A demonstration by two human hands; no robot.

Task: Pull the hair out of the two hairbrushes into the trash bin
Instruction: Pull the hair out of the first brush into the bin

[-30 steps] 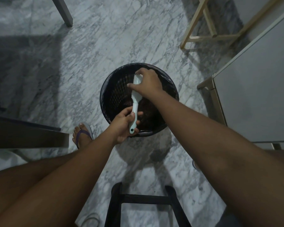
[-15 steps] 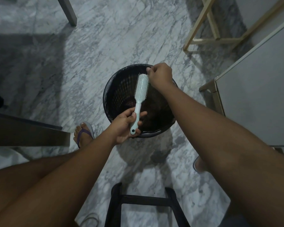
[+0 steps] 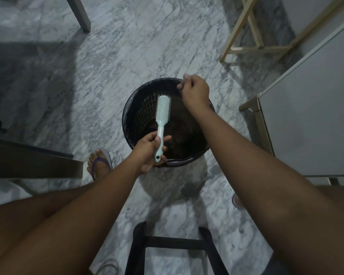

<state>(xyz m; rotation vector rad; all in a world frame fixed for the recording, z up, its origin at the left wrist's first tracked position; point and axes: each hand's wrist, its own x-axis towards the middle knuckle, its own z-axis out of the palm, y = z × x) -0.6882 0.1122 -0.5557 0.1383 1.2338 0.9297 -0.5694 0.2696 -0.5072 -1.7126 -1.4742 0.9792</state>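
Observation:
A pale mint hairbrush (image 3: 161,116) is held upright over a round black trash bin (image 3: 136,108) lined with a dark bag. My left hand (image 3: 150,150) grips the brush by its handle at the bin's near rim. My right hand (image 3: 195,91) hovers over the bin's far right rim, fingers curled and pinched together above the brush head. Thin strands of hair seem to trail from its fingertips, too faint to tell for sure. A dark mass lies at the bottom of the bin. Only one hairbrush is in view.
The bin stands on a grey marble floor. A white cabinet (image 3: 310,108) is at the right, a wooden frame (image 3: 252,46) at the back right, a black stool frame (image 3: 173,243) near me, a dark tabletop (image 3: 32,161) at the left. My sandalled foot (image 3: 99,165) rests left of the bin.
My right hand has lifted off the brush head and moved up and to the right, over the bin's far rim. The brush stays in my left hand, now tilted more upright.

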